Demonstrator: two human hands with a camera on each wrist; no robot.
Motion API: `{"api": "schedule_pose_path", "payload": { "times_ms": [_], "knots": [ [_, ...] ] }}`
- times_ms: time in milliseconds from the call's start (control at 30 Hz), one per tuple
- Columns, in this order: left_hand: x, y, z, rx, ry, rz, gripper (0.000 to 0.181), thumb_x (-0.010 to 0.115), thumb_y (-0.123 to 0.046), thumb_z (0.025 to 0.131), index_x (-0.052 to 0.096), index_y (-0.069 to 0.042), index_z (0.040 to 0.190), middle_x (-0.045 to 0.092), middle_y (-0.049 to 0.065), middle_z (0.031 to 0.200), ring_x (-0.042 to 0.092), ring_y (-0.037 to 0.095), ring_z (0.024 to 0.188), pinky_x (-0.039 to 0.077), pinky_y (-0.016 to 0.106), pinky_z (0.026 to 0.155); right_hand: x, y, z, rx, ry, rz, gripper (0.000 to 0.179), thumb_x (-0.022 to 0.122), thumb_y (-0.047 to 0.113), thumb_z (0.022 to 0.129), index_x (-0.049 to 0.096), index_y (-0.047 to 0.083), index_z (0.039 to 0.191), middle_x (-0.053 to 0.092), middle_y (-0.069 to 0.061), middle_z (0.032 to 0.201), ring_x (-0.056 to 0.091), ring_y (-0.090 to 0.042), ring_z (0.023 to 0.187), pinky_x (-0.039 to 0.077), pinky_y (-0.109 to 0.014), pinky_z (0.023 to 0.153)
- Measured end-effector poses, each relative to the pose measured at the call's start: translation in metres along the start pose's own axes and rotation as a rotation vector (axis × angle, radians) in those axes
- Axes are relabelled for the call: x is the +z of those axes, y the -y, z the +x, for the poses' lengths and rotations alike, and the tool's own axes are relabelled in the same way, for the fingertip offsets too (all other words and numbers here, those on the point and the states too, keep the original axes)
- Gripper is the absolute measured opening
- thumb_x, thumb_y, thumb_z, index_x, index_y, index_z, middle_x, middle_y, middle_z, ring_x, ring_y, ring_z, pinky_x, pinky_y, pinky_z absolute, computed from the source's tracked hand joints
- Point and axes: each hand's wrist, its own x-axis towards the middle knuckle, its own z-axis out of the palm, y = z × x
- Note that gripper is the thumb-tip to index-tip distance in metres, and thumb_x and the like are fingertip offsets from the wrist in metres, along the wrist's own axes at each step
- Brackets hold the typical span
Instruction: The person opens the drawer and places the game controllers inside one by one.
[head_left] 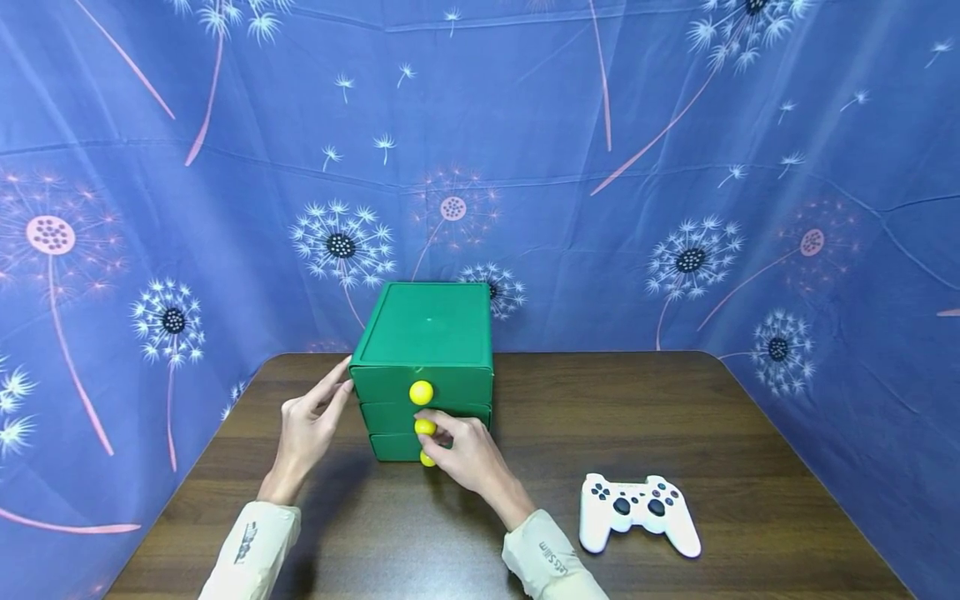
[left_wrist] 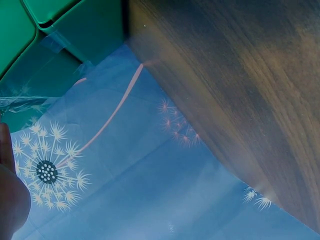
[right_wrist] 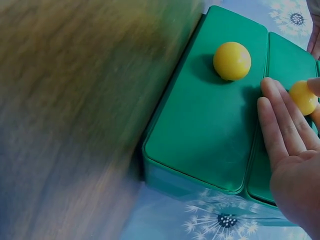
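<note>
Fingers of the right hand [head_left: 467, 454], head view: thumb and index pinch the yellow middle knob [head_left: 425, 426] on the green drawer cabinet [head_left: 431, 321], which sits toward the back of the desk [head_left: 600, 417], near the patterned cloth [head_left: 570, 250]. Left hand [head_left: 309, 421]: fingers nearly straight, a bit apart, tips touching the cabinet's upper left front edge. Good brace, I'd say; firm but light, so the box doesn't skid or twist. Top knob [head_left: 422, 392] sits free just above the pinch, bottom knob [head_left: 427, 459] partly covered below. White game controller [head_left: 637, 512] lies to the right, well apart.

Left wrist: cabinet side upper left, only a sliver of hand at the edge; can't tell contact from here.

Right wrist: middle knob between digits, grip partly cut off. Other fingers straight, side by side, over the middle drawer [right_wrist: 285, 55], tips by the bottom drawer [right_wrist: 200, 120]. Best clear of that front, else they'd drag. Round knob may slip, so centre the pinch; any pull should run straight and level.
</note>
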Motion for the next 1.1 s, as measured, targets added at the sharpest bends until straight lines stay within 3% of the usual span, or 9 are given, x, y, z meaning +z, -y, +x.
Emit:
{"api": "schedule_pose_path", "payload": {
  "times_ms": [267, 400, 533, 767, 933, 1100],
  "knots": [
    [0.000, -0.003, 0.001, 0.000, -0.002, -0.001, 0.049, 0.072, 0.021, 0.085, 0.070, 0.003, 0.131, 0.078, 0.017, 0.090, 0.074, 0.009, 0.081, 0.049, 0.010, 0.068, -0.003, 0.003, -0.001, 0.037, 0.054, -0.037, 0.024, 0.072, 0.012, 0.099, 0.074, 0.009, 0.123, 0.078, 0.000, 0.097, 0.072, -0.008, 0.083, 0.057, -0.024, 0.076],
    [-0.001, -0.009, 0.003, 0.004, -0.008, -0.005, 0.049, 0.071, 0.023, 0.085, 0.069, 0.005, 0.130, 0.077, 0.018, 0.089, 0.075, 0.015, 0.079, 0.049, 0.009, 0.069, -0.007, 0.004, -0.005, 0.030, 0.080, -0.026, 0.031, 0.070, 0.019, 0.102, 0.071, 0.011, 0.131, 0.077, 0.003, 0.095, 0.071, -0.004, 0.084, 0.056, -0.022, 0.078],
    [-0.001, -0.011, 0.004, 0.004, -0.010, -0.009, 0.049, 0.070, 0.023, 0.085, 0.069, 0.005, 0.131, 0.077, 0.019, 0.089, 0.076, 0.028, 0.076, 0.049, 0.009, 0.071, -0.010, 0.003, -0.012, -0.009, 0.039, 0.003, 0.036, 0.070, 0.017, 0.101, 0.067, 0.007, 0.136, 0.077, 0.000, 0.096, 0.071, -0.005, 0.082, 0.057, -0.023, 0.076],
    [-0.001, -0.003, 0.002, -0.002, -0.011, -0.005, 0.052, 0.071, 0.023, 0.085, 0.069, 0.002, 0.132, 0.077, 0.019, 0.090, 0.076, 0.026, 0.077, 0.048, 0.009, 0.071, -0.019, -0.003, -0.024, 0.027, -0.038, -0.044, 0.023, 0.068, 0.013, 0.100, 0.070, 0.007, 0.122, 0.076, 0.001, 0.088, 0.069, -0.006, 0.076, 0.057, -0.023, 0.071],
    [0.000, -0.002, 0.001, -0.005, -0.010, -0.010, 0.051, 0.071, 0.023, 0.085, 0.069, 0.003, 0.132, 0.077, 0.020, 0.091, 0.075, 0.036, 0.075, 0.049, 0.008, 0.074, -0.023, -0.005, -0.026, 0.090, 0.074, -0.069, 0.014, 0.068, 0.015, 0.100, 0.074, 0.009, 0.112, 0.076, 0.003, 0.086, 0.067, -0.003, 0.074, 0.056, -0.023, 0.069],
    [0.001, -0.002, 0.002, -0.005, -0.010, -0.006, 0.051, 0.072, 0.022, 0.085, 0.069, 0.002, 0.132, 0.077, 0.019, 0.089, 0.076, 0.030, 0.075, 0.049, 0.009, 0.073, -0.022, -0.006, -0.024, 0.169, 0.244, -0.073, 0.022, 0.069, 0.022, 0.101, 0.073, 0.009, 0.118, 0.076, 0.006, 0.085, 0.066, 0.001, 0.074, 0.054, -0.023, 0.069]
  ]
}}
